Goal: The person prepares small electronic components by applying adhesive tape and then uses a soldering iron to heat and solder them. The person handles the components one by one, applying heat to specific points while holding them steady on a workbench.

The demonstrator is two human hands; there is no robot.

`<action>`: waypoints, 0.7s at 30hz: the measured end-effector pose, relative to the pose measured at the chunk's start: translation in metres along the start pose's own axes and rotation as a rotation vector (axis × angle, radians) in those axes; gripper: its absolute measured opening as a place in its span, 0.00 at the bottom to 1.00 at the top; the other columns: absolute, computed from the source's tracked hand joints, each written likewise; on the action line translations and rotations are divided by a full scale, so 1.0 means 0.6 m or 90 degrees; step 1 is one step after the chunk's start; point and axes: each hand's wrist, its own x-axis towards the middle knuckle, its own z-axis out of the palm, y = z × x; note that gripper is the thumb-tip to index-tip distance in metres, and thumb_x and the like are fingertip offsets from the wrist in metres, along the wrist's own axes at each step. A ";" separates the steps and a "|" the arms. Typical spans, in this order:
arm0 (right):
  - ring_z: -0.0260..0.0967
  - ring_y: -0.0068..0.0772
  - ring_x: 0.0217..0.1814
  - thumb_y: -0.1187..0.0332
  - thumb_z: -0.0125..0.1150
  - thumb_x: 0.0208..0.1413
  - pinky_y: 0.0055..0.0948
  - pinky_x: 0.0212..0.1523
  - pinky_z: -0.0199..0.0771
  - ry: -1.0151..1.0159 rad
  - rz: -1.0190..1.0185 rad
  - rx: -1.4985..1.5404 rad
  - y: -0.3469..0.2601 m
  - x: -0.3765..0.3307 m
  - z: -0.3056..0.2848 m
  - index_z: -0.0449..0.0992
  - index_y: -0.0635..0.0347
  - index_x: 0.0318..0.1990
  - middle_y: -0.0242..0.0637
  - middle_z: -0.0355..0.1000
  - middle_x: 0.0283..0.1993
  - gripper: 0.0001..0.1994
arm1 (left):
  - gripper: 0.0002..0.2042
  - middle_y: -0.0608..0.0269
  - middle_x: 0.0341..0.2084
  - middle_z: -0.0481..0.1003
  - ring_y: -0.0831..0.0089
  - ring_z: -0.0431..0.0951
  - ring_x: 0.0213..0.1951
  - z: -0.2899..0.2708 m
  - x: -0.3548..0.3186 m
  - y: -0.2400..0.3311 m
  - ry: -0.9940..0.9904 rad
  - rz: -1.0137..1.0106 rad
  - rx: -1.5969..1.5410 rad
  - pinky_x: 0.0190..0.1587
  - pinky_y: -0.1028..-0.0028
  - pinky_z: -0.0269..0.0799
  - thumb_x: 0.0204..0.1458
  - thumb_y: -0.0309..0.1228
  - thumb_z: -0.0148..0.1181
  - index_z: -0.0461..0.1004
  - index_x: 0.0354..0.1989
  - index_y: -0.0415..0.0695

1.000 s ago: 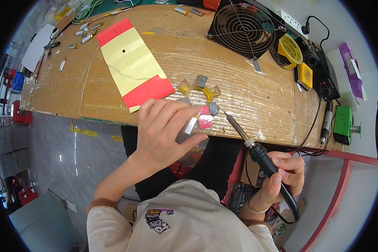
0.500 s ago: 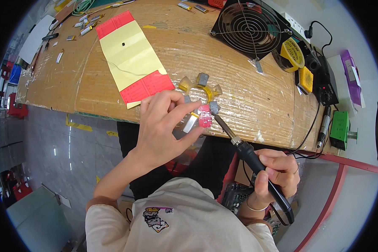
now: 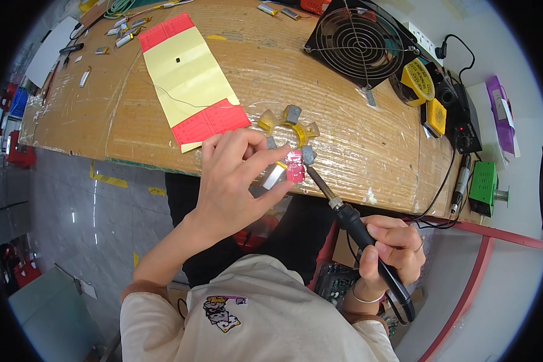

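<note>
A small pink circuit board (image 3: 295,172) is pinched between the thumb and index finger of my left hand (image 3: 226,181) at the table's front edge. Beside it, under that hand, lies a silver battery pouch (image 3: 275,176) with a yellow end. My right hand (image 3: 398,247) is closed around the black handle of a soldering iron (image 3: 357,224). Its dark tip points up and left, close to the board's right side; whether they touch I cannot tell. Just behind the board is a yellow ring (image 3: 298,134) with several grey and yellowish blocks around it.
A yellow-and-red paper sheet (image 3: 193,78) bears a small black part (image 3: 178,60) and a thin wire. Several battery pouches (image 3: 124,40) lie far left. Far right stand a black fan (image 3: 361,42), a solder spool (image 3: 417,81), a yellow sponge (image 3: 435,116) and a green device (image 3: 482,188).
Both hands keep their grips, with the iron staying close beside the pink board. The thin wire on the paper lies slightly differently, and the whole view has shifted a little.
</note>
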 end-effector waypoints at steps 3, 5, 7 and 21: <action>0.75 0.49 0.27 0.80 0.66 0.33 0.35 0.26 0.82 0.002 -0.028 0.005 0.006 -0.007 0.003 0.62 0.64 0.21 0.41 0.68 0.25 0.14 | 0.21 0.66 0.32 0.66 0.70 0.66 0.35 0.000 0.000 -0.001 0.000 0.001 -0.005 0.45 0.70 0.55 0.32 0.32 0.71 0.78 0.41 0.47; 0.75 0.49 0.27 0.80 0.66 0.32 0.35 0.25 0.82 0.002 -0.057 0.001 0.012 -0.013 0.004 0.62 0.64 0.21 0.40 0.68 0.25 0.14 | 0.21 0.66 0.31 0.66 0.70 0.66 0.35 -0.001 0.000 -0.002 -0.003 0.001 -0.006 0.45 0.70 0.55 0.32 0.32 0.71 0.78 0.41 0.47; 0.75 0.49 0.27 0.80 0.66 0.32 0.34 0.25 0.82 0.007 -0.082 0.003 0.019 -0.019 0.006 0.62 0.64 0.21 0.40 0.68 0.26 0.14 | 0.21 0.66 0.31 0.66 0.70 0.66 0.35 -0.001 0.000 -0.002 -0.003 0.005 -0.006 0.45 0.70 0.55 0.32 0.32 0.71 0.78 0.40 0.47; 0.76 0.46 0.28 0.79 0.66 0.33 0.29 0.20 0.77 -0.007 -0.105 -0.020 0.033 -0.029 0.001 0.61 0.59 0.22 0.37 0.68 0.27 0.15 | 0.21 0.66 0.31 0.66 0.69 0.66 0.33 -0.003 0.001 -0.005 -0.002 0.075 0.062 0.45 0.68 0.55 0.35 0.37 0.70 0.77 0.41 0.45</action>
